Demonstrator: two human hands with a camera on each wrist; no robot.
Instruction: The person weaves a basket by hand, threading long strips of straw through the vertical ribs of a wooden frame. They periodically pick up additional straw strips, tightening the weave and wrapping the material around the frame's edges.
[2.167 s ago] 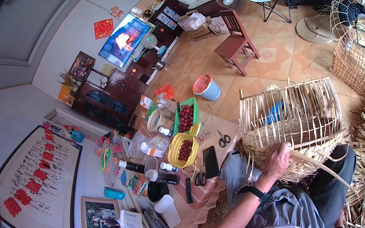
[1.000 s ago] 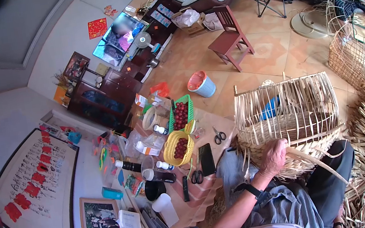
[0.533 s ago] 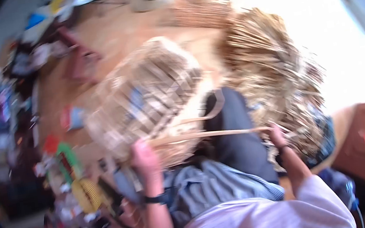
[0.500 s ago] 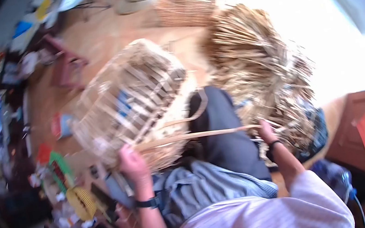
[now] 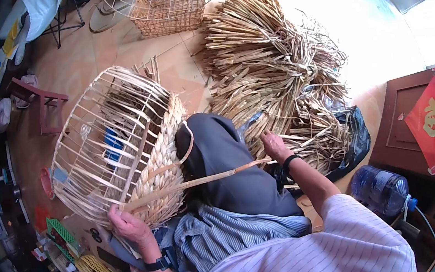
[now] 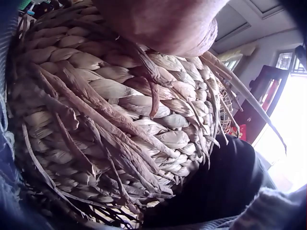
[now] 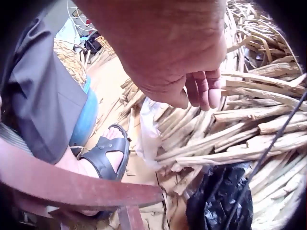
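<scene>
A half-woven basket rests tilted against the person's lap, its wall thick and plaited, with bare upright ribs above. At its near edge my left hand grips the start of a long dried plant strand. That strand crosses the knee to the right. Loose ends hang over the plaited wall in the left wrist view. My right hand reaches to the heap of dried stalks. Its fingers are bent above the stalks in the right wrist view; whether they pinch a stalk, I cannot tell.
Black plastic lies under the heap. A water bottle lies to the right, before a cupboard door. Another wicker basket stands at the back. A yellow basket and a green one are at lower left.
The head view has swung right, bringing the stalk heap and the right arm into sight. My left hand keeps its grip at the basket edge; the right hand has moved slightly up against the heap.
</scene>
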